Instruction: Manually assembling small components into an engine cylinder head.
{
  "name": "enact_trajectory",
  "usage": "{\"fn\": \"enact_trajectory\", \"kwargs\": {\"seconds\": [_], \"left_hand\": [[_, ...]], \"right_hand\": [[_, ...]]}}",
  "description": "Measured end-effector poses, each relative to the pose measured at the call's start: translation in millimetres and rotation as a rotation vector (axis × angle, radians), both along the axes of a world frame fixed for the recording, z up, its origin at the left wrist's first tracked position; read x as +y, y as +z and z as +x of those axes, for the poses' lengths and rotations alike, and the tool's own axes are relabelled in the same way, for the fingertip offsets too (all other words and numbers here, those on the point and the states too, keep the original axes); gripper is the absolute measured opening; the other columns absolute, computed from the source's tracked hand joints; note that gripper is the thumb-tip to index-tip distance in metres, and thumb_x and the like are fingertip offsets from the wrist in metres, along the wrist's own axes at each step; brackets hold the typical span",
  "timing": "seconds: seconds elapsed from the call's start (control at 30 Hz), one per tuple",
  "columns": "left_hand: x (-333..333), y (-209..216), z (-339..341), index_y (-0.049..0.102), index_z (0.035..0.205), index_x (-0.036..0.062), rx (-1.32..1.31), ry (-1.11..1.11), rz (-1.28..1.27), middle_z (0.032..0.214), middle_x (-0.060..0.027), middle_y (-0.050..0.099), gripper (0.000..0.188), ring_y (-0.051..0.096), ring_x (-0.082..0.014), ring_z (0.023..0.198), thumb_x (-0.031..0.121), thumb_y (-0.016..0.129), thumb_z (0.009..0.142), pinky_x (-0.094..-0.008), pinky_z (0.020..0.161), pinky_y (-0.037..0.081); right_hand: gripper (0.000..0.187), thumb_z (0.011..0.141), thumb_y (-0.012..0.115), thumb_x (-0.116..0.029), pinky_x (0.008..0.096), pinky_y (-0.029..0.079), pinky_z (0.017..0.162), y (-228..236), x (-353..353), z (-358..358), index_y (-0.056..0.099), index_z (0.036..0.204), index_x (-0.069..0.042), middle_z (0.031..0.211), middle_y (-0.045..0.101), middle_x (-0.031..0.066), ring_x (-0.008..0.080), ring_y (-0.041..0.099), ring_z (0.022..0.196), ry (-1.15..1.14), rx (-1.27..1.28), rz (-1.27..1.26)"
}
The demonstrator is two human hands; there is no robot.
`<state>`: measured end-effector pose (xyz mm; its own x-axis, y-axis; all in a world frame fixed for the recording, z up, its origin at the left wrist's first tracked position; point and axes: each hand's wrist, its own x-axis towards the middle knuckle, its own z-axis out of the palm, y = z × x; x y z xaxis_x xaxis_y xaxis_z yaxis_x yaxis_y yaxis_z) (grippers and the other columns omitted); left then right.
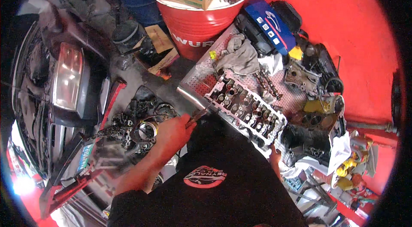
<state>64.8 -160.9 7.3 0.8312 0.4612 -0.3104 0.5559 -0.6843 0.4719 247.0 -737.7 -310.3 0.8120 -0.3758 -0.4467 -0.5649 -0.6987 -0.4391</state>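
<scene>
My left hand is closed around a dark narrow tool, whose kind I cannot make out. The tool's end points at the near left corner of a cylinder head. I cannot tell whether it touches the metal. That cylinder head lies slantwise on a perforated metal bench, its valve wells facing up. Only a strip of my right arm or hand shows, beside the right end of the cylinder head. My dark shirt hides the rest of it, fingers included.
A grey rag, a camshaft and a blue-and-black engine cover lie behind the cylinder head. A dirty oil pan sits right. A red drum stands behind. Left are engine parts and a car's headlight.
</scene>
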Motion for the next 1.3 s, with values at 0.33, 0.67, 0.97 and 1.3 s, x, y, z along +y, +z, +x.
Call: {"fn": "enact_trajectory", "kwargs": {"seconds": [0.33, 0.67, 0.97, 1.3], "left_hand": [[-17, -51, 21, 0.064, 0.096, 0.0087, -0.02, -0.099, 0.029, 0.084, -0.0193, 0.072, 0.03, 0.071, -0.0425, 0.078, 0.038, 0.066, 0.099, -0.0553, 0.066, 0.054], [-27, -1, 51, 0.067, 0.103, 0.0099, -0.059, -0.108, 0.12, 0.087, -0.0201, 0.073, 0.029, 0.07, -0.0443, 0.081, 0.038, 0.069, 0.097, -0.0556, 0.068, 0.054], [-103, 14, 116, 0.062, 0.106, 0.0071, 0.144, -0.23, 0.419, 0.09, -0.0209, 0.073, 0.035, 0.073, -0.0424, 0.085, 0.042, 0.059, 0.102, -0.0555, 0.074, 0.057], [-166, -21, 150, 0.062, 0.107, 0.0071, 0.307, -0.211, 0.58, 0.089, -0.0203, 0.074, 0.036, 0.073, -0.043, 0.086, 0.043, 0.057, 0.103, -0.0566, 0.075, 0.058]], "right_hand": [[0.048, 0.095, 0.074, -0.038, 0.0365, 0.056, 0.053, -16, -36, -71, 0.062, 0.129, -0.006, 0.099, 0.069, 0.0102, 0.0191, 0.067, 0.072, 0.263, 0.007, 0.252], [0.043, 0.093, 0.077, -0.034, 0.0328, 0.053, 0.054, 22, 13, -71, 0.065, 0.122, -0.005, 0.097, 0.069, 0.0071, 0.0168, 0.063, 0.07, -0.249, 0.199, 0.435], [0.052, 0.095, 0.073, -0.039, 0.0369, 0.056, 0.058, -19, -86, -108, 0.062, 0.133, -0.005, 0.104, 0.071, 0.0098, 0.0222, 0.069, 0.076, -0.414, 0.257, 0.478], [0.044, 0.098, 0.066, -0.032, 0.0406, 0.056, 0.091, -133, -204, -162, 0.066, 0.134, -0.007, 0.119, 0.072, 0.0151, 0.0263, 0.068, 0.107, 0.153, 0.458, 0.148]]}}
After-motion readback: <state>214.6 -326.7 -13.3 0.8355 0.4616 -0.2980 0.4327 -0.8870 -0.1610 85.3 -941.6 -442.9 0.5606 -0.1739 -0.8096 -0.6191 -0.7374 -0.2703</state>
